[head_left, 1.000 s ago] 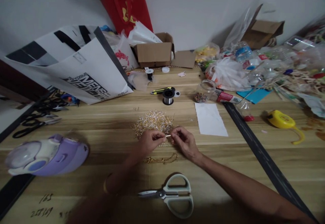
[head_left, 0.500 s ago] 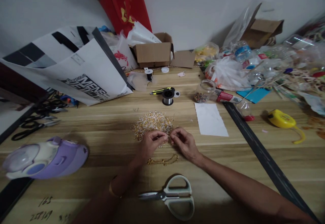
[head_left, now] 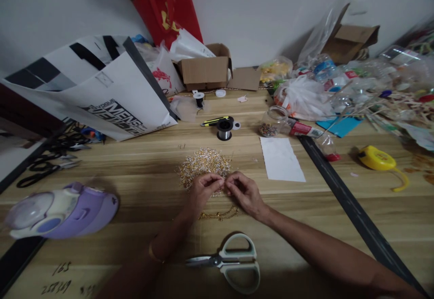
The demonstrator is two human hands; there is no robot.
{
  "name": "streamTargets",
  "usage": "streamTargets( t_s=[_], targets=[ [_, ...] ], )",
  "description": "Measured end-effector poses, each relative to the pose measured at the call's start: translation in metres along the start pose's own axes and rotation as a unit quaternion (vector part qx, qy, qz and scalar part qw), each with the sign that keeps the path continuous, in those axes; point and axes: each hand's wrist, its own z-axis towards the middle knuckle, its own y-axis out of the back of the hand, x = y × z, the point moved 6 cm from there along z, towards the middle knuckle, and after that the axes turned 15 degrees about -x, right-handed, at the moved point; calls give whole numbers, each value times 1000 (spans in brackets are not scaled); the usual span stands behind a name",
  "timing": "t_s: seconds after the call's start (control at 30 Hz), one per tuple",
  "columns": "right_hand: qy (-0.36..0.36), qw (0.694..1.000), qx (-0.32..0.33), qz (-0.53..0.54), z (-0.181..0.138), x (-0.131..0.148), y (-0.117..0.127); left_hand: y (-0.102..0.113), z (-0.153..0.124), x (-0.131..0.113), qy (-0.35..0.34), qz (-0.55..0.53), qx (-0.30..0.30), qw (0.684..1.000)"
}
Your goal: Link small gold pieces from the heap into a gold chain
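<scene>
Head view: small, two-handed work is apparently going on over the pile (head_left: 205,162); the next move is probably calling for a steady pinch.
Left hand (head_left: 202,191): thumb and forefinger are pinching; anything between is too small to tell.
Right hand (head_left: 246,193): pinching likewise, contents unclear.
Pile: lying just far of the pinches, glinting gold and silver.
Chain (head_left: 220,216): lying near.
Bag (head_left: 130,89), far left: showing "VOGUE", "MENS".
Table (head_left: 135,172), near left: bearing handwritten "165", "258369".
</scene>
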Motion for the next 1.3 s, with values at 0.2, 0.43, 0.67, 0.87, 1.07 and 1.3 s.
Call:
streamTargets(
  t_s=[0.2,0.43,0.67,0.87,1.07,1.3],
  targets=[
    [-5,1000,7,-2,0,-2,-1,1,3,1,2,-11,4,1000],
    [33,999,-7,-32,2,2,2,4,3,2,8,-19,4,1000],
    [13,999,-10,-33,2,0,3,2,1,4,13,-31,15,999],
    [10,1000,-10,-19,2,3,2,3,1,6,12,-16,16,1000],
    [-1,1000,-17,-11,2,-2,4,2,1,4,4,0,26,1000],
    [-33,999,-25,16,4,-5,6,-3,-4,-4,-1,37,45,998]
  ],
)
